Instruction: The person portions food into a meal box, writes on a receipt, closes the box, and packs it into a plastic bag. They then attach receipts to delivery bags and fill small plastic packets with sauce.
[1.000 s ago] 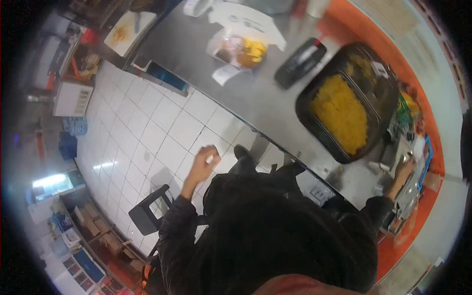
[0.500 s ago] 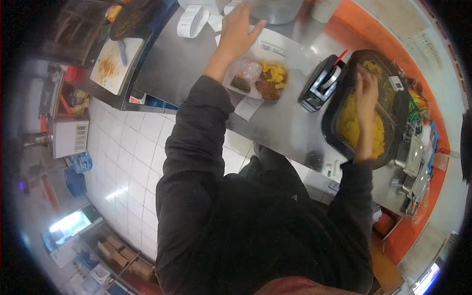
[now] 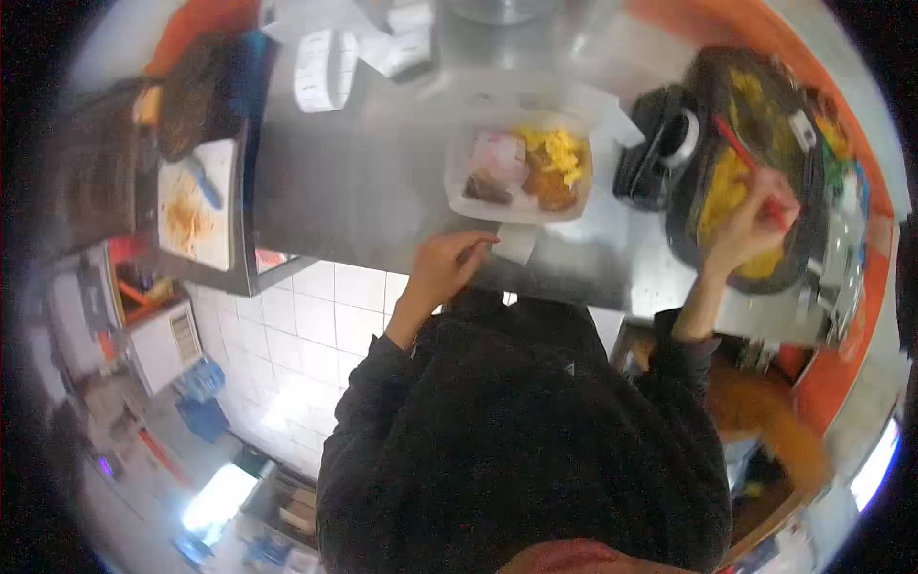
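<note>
My right hand is closed around a thin red stick-like utensil, over a black divided tray of yellow, rice-like food. Motion blur hides the utensil's exact kind. At the counter's front edge, my left hand has thumb and forefinger drawn together beside a white paper slip; whether they grip it I cannot make out. Just beyond the slip sits an open white food box with a wrapped pinkish-white portion, yellow pieces and a brown fried piece.
Between box and tray stands a black tape dispenser. Curled receipt paper lies at the back left. A stained cutting board carries a blue-handled utensil. Metal containers stand beyond the tray on the right.
My left hand has come back from beyond the food box to the counter's front edge. My right hand, earlier reaching into the tray, now holds the red utensil that was by the tape dispenser.
</note>
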The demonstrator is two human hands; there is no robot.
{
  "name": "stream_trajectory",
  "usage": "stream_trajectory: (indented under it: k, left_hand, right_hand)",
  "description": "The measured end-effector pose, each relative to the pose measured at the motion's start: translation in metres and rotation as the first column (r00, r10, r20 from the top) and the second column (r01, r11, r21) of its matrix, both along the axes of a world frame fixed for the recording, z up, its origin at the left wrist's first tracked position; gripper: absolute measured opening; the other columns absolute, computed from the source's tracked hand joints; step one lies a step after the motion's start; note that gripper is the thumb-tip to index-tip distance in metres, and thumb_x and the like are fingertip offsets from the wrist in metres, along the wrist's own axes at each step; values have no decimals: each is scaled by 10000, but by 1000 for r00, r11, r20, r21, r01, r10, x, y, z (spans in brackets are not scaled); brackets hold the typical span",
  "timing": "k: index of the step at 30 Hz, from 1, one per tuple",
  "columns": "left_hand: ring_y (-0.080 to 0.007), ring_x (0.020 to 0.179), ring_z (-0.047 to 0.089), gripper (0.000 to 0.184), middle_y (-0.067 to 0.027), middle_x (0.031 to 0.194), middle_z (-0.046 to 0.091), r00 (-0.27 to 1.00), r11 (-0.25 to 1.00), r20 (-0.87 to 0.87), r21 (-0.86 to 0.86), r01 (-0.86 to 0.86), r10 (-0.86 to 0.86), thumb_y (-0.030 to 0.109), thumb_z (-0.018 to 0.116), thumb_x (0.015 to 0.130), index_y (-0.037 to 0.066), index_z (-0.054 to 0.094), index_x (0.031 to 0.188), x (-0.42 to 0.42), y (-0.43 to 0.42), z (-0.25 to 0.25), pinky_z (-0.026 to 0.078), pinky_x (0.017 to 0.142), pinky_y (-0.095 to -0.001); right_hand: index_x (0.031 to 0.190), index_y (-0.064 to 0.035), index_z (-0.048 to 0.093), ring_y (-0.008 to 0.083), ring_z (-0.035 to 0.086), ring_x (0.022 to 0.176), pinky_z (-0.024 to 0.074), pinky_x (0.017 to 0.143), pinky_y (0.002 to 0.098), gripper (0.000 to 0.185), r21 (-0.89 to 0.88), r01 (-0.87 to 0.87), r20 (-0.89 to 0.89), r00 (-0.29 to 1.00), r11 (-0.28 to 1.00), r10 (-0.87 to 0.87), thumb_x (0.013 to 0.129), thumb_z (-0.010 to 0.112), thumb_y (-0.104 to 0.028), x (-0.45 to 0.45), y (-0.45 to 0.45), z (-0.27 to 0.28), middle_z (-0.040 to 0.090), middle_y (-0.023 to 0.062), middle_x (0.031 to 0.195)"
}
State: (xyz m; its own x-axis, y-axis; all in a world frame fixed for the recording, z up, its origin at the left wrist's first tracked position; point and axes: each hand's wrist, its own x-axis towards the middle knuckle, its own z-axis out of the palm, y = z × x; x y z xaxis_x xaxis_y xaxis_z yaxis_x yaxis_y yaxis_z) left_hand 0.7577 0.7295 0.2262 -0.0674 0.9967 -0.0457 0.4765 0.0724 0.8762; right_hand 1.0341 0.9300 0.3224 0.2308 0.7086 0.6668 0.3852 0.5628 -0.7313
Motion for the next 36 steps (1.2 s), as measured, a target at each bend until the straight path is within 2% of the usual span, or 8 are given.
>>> stream_trajectory:
  k: [4,7,9,10,25,27,30,36]
  left_hand:
    - [-274,591,599,275,-90,703,636,962,989,-230,-43,141,-147,248,611,838,139,625,1090,-2,11,-15,484,579,-370]
    - [-287,593,601,345,-82,684,625,925,971,-302,-132,200,-231,288,619,825,166,593,1147,-8,13,-41,484,579,-390]
    - [-287,595,604,379,-74,668,618,890,967,-380,-134,215,-251,302,628,809,176,581,1163,-7,16,-42,482,577,-399]
    - [-286,598,607,414,-66,652,610,845,965,-466,-128,228,-262,316,637,792,185,568,1179,-7,17,-41,481,576,-408]
    - [-285,604,606,601,-36,621,565,869,939,-359,-184,291,-340,308,678,710,213,481,1270,-15,16,-45,468,574,-436]
    - [-283,600,604,597,-33,621,565,877,942,-348,-161,293,-332,307,676,713,215,481,1270,-15,17,-44,467,568,-429]
    - [-277,589,601,590,-29,615,562,881,942,-337,-167,290,-331,308,673,717,219,482,1269,-14,15,-43,465,555,-416]
    - [-264,558,590,582,-27,596,552,879,940,-339,-181,290,-336,320,674,721,223,488,1264,-15,14,-46,462,541,-400]
  right_hand:
    - [755,-43,442,169,560,695,487,657,296,264,-197,-105,271,950,975,157,723,663,99,-38,-142,-52,554,98,749]
    - [823,-11,488,202,564,774,477,686,300,40,-237,-424,-430,852,874,297,827,522,11,-97,-194,-89,543,185,891]
    - [857,7,495,209,564,819,473,739,299,47,-409,-390,-377,895,825,237,856,463,-28,-111,-207,-114,516,184,958]
    - [834,0,541,212,524,910,437,795,324,54,-484,-251,4,957,838,289,788,567,-10,-114,-200,-110,527,129,925]
    - [705,-25,503,156,494,704,416,627,249,163,-587,-186,-110,983,788,149,694,654,37,-140,-197,-162,466,74,776]
    - [705,-15,505,144,496,685,427,583,246,156,-700,-213,-379,920,682,-101,703,648,45,-141,-198,-162,474,68,751]
    - [684,-7,475,115,490,665,439,534,240,178,-581,-237,-123,971,779,203,716,640,51,-135,-195,-162,468,59,755]
    - [664,-11,447,98,499,641,454,520,219,203,-607,-303,-351,932,734,95,725,628,58,-129,-199,-155,441,56,786]
